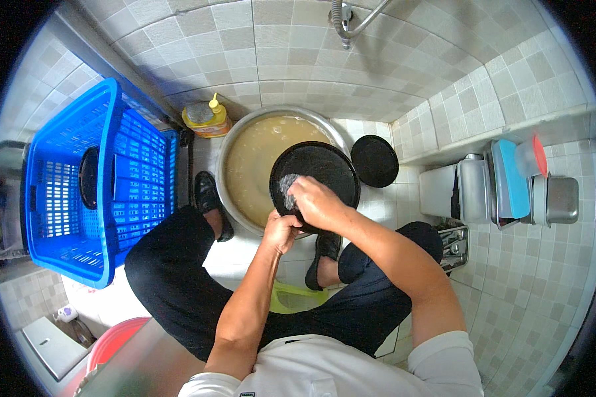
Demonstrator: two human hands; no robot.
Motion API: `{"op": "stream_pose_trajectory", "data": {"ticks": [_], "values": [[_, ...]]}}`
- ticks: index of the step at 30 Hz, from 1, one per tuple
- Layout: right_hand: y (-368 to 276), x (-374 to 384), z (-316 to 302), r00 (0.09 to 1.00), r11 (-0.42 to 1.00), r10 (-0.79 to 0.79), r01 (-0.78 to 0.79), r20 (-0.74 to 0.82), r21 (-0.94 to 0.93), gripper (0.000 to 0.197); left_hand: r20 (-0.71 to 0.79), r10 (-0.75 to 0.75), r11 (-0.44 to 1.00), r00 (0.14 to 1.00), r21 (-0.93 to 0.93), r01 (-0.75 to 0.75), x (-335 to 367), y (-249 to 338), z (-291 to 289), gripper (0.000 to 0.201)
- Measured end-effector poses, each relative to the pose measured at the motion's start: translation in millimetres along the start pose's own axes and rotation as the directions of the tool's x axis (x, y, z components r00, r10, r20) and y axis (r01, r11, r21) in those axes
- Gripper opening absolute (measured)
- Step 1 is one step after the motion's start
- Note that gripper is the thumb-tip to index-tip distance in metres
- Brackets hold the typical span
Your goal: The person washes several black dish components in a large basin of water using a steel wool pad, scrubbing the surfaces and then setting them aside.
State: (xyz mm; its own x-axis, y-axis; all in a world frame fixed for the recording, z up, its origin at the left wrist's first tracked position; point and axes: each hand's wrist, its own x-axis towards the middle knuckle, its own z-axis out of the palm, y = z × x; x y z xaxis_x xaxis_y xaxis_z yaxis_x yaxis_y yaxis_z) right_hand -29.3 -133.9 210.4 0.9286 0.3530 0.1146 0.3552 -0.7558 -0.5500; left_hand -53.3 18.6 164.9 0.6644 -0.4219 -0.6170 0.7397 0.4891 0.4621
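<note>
A round black pan [324,169] is tilted over the right side of a wide metal basin [226,198] of cloudy, brownish water. My left hand [282,231] grips the pan's near edge, with the thumb on top and the other fingers mostly hidden beneath. In my right hand [314,200], closed fingers press a grey scouring pad [287,188] against the pan's inner surface, towards its left side. Another round black pan [375,161] lies on the tiled floor, just right of the basin.
A yellow pump bottle [206,120] stands behind the basin. To the left is a large blue plastic basket [112,192] with a dark round item inside. Metal and plastic containers [473,190] line the right wall, near a cutlery rack [453,246]. A shower hose [341,16] hangs above.
</note>
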Motion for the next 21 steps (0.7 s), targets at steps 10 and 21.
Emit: {"op": "stream_pose_trajectory", "data": {"ticks": [10, 21], "values": [[-5, -8, -15, 0.975, 0.989, 0.146, -0.139, 0.17, -0.054, 0.02, 0.032, 0.038, 0.998, 0.999, 0.044, -0.039, 2, 9, 1, 0.029], [67, 14, -35, 0.958, 0.944, 0.254, -0.276, -0.133, -0.183, 0.017, 0.043, -0.026, 0.988, 0.999, 0.153, 0.019, -6, 5, 9, 0.031]]}}
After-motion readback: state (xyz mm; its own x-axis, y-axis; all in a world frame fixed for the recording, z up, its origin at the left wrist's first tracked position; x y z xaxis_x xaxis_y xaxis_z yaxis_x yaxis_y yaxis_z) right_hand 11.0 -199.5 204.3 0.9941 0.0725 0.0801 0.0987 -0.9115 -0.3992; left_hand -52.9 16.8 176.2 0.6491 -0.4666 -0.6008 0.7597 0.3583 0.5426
